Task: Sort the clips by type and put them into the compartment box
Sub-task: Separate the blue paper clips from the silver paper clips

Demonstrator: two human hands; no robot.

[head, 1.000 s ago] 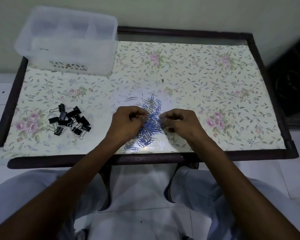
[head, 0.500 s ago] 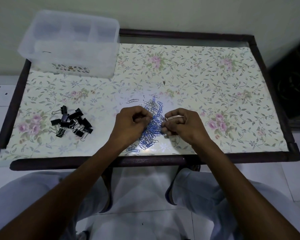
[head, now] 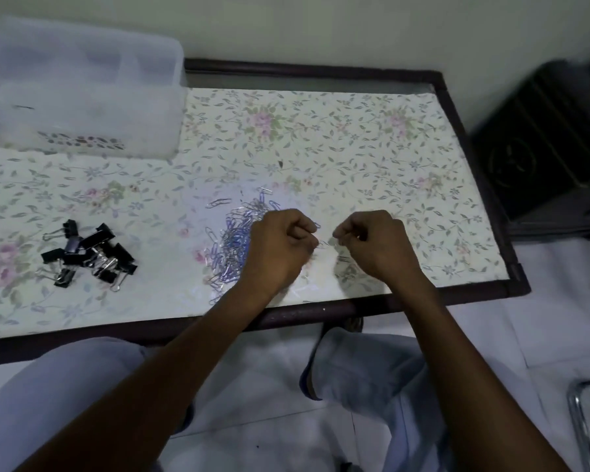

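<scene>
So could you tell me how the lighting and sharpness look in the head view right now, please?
Head view: dim overall, with one bright glare patch on the table washing out the paper clip pile; the compartment box and right-hand edge are smeared by motion blur; wide-angle distortion bows the table's rim.

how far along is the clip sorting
Done: binder clips lie apart from the paper clips. In hand: left hand and right hand pinch paper clips between them. Left: the box looks almost empty, so nearly everything.
</scene>
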